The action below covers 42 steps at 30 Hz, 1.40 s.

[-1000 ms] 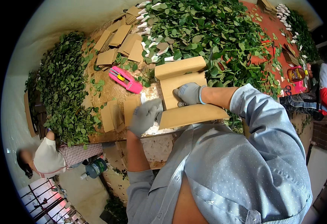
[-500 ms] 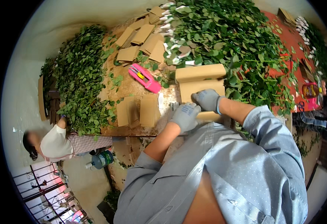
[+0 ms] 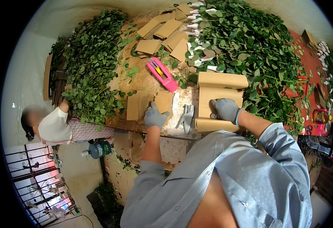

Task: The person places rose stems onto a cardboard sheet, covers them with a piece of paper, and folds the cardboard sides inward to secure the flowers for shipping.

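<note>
My left hand [image 3: 156, 116], in a grey glove, reaches onto a small stack of flat cardboard pieces [image 3: 164, 99], thumb and fingers apart. A second stack of cardboard pieces [image 3: 135, 106] lies just left of it. My right hand [image 3: 226, 109], gloved too, rests inside a folded cardboard wrapper [image 3: 216, 95] with its far and near edges turned up. Its fingers are curled; whatever they may hold is hidden. Between my hands a metal hand stapler [image 3: 187, 118] lies on the table near its front edge.
Beyond my left hand lies a pink tape dispenser [image 3: 162, 75]. More cardboard pieces [image 3: 170, 28] are scattered farther back. Leafy stems [image 3: 250, 41] pile up at the right, and another green heap [image 3: 94, 57] at the left. A person [image 3: 56, 123] stands at the left side.
My left hand has left the cardboard wrapper and moved left onto the stack of cardboard. The metal stapler has come into plain sight. The whole view has shifted; my right hand stays at the wrapper.
</note>
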Each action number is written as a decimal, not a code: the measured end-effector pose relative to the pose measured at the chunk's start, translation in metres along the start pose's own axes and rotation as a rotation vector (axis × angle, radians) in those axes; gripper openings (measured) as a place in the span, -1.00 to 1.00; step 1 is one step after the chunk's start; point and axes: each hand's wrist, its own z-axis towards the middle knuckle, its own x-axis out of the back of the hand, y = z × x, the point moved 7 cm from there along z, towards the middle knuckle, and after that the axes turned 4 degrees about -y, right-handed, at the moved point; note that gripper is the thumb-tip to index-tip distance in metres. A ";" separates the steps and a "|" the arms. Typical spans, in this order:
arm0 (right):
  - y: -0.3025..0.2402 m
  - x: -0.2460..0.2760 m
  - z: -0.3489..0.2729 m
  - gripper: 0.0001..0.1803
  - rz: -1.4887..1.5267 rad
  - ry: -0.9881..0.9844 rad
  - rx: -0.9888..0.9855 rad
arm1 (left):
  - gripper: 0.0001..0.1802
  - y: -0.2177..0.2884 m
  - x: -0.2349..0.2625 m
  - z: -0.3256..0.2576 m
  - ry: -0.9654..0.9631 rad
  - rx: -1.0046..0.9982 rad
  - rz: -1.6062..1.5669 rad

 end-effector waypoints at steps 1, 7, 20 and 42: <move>0.001 -0.001 0.001 -0.50 -0.005 0.006 0.005 | 0.17 0.003 0.004 -0.002 -0.008 0.024 0.008; 0.001 -0.002 -0.001 -0.51 0.014 0.034 0.014 | 0.12 0.016 0.050 -0.023 0.381 -0.078 -0.004; 0.044 -0.038 0.006 -0.38 0.380 0.101 -0.117 | -0.64 0.183 -0.047 -0.016 -0.449 -0.472 -1.055; 0.028 0.004 0.009 -0.76 -0.055 0.357 -0.287 | -0.42 0.223 -0.002 -0.106 -0.485 -1.029 0.115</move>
